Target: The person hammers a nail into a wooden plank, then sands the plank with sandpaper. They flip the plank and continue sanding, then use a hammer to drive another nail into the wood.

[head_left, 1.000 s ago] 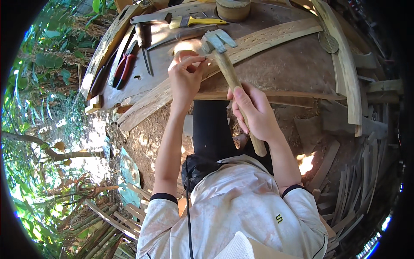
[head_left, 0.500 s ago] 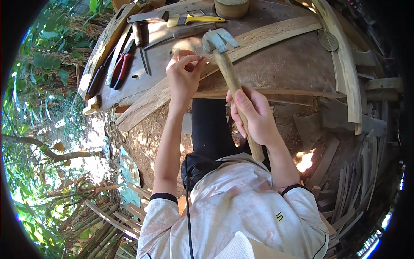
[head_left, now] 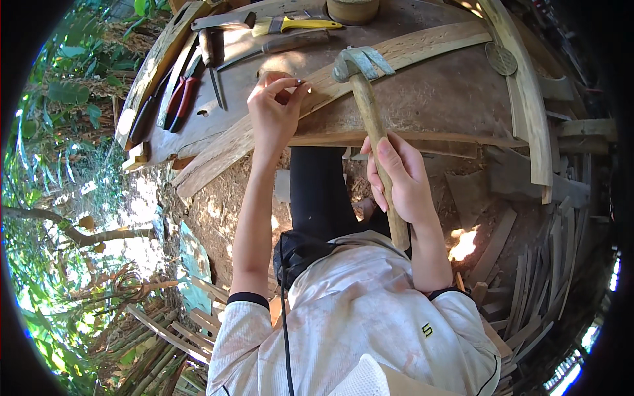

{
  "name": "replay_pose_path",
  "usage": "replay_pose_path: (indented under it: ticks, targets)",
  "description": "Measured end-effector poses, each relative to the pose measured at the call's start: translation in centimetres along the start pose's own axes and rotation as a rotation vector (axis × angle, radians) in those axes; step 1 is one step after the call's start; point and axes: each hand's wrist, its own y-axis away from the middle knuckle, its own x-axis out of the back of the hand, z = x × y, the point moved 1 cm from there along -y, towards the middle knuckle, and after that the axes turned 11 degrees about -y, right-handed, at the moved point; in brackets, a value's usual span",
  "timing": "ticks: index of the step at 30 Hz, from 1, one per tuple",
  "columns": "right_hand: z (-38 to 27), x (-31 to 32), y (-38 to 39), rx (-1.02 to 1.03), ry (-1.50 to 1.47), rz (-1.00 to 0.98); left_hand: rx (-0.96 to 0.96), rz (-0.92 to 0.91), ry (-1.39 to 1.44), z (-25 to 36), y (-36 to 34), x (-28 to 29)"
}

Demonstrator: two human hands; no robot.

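My right hand point(head_left: 404, 173) grips the wooden handle of a claw hammer point(head_left: 375, 125). Its grey metal head is raised over the long wooden plank point(head_left: 422, 51), to the right of my other hand. My left hand point(head_left: 274, 109) is closed in a pinch above the plank, with thumb and forefinger together on a small shiny nail point(head_left: 299, 82). The fingers hide most of the nail, and I cannot tell whether its point touches the wood. The plank lies slantwise across the brown wooden worktable point(head_left: 422, 105), its near left end jutting past the edge.
On the table's left lie red-handled pliers point(head_left: 182, 105), a hatchet-like tool point(head_left: 221, 23), a yellow-handled brush point(head_left: 297, 25) and a long wooden-handled blade point(head_left: 284, 43). A round pot point(head_left: 353, 10) stands at the far edge. Wood strips point(head_left: 548, 264) are piled at right, with greenery on the left.
The hammer and my right hand have shifted right, away from my left hand. My left hand keeps its pinch over the plank and has hardly moved relative to it.
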Motion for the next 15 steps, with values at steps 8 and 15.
replay_pose_path:
  ticks: [8,15]
  targets:
    - [-0.2,-0.2,0.2,-0.009,0.015,0.009,-0.019,0.0,-0.024,0.3,0.1,-0.1]
    - [-0.7,-2.0,-1.0,0.002,0.07,-0.092,-0.058,0.018,-0.047,0.6,0.3,-0.2]
